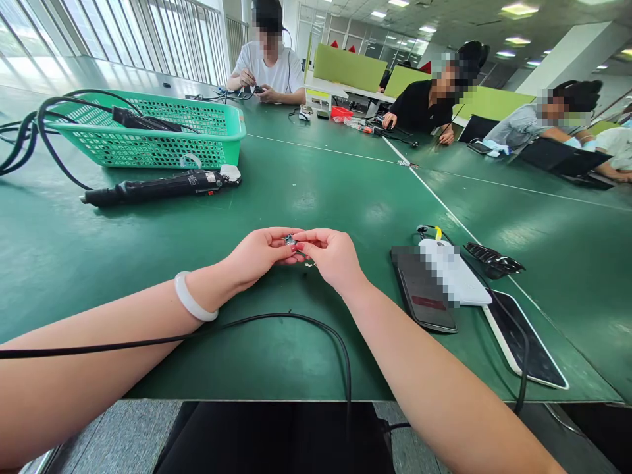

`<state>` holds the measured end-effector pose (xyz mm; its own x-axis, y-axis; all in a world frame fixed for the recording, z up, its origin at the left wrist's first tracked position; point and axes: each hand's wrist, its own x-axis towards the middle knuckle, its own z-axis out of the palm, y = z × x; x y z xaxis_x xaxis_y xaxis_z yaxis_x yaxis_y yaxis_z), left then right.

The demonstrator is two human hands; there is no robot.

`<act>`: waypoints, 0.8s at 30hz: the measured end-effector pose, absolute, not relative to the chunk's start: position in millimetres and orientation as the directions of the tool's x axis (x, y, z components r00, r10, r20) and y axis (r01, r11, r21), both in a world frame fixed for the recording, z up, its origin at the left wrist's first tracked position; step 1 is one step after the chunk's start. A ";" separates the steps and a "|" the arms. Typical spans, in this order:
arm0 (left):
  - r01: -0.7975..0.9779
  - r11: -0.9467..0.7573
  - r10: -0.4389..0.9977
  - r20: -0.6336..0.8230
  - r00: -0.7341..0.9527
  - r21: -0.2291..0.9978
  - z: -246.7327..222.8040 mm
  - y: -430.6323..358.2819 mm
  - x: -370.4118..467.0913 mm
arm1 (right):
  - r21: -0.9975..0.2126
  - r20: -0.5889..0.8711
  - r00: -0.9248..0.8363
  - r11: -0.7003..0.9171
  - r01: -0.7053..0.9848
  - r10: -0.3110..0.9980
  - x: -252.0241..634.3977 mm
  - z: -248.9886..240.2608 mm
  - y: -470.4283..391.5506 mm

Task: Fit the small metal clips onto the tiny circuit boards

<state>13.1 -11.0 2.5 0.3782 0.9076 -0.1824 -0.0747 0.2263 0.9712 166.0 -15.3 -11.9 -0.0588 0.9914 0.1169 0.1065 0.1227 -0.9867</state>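
Observation:
Both my hands meet over the green tabletop, pinching one small part between their fingertips. It looks like a little circuit board [289, 240], bluish and silvery, partly covered by fingers. My left hand [261, 255] is closed on its left side, thumb on top and fingers beneath. From the right, my right hand [333, 255] grips it with thumb and index finger. A few tiny pale pieces [311, 264] show just below the fingertips; whether they lie on the table or hang from the part I cannot tell. A white bangle circles my left wrist.
A black electric screwdriver [162, 187] lies before a green plastic basket [162, 148] holding another black tool and cables. At right are a black phone [422, 303], a white device [451, 270], a tablet [526, 336] and sunglasses [494, 259]. A black cable crosses my left forearm. Several people sit opposite.

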 end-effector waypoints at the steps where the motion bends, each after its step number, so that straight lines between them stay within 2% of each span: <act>1: -0.076 0.230 0.906 -0.185 0.381 0.970 2.3 -10.9 12.7 | -0.987 0.115 -0.068 0.122 0.101 0.991 166.8 -12.4 -14.7; 10: -0.090 0.258 0.876 -0.193 0.443 0.962 0.6 -8.9 12.0 | -0.976 0.117 -0.070 0.128 0.179 0.991 168.0 -13.0 -12.1; 15: -0.123 0.203 0.886 -0.128 0.446 0.971 -3.0 -7.8 11.4 | -0.953 0.142 -0.006 0.138 0.270 0.990 172.0 -11.5 -10.4; 24: -0.128 0.185 0.902 -0.117 0.415 0.974 -3.9 -6.6 10.3 | -0.835 0.284 -0.021 0.258 0.485 0.959 170.1 -6.8 -18.5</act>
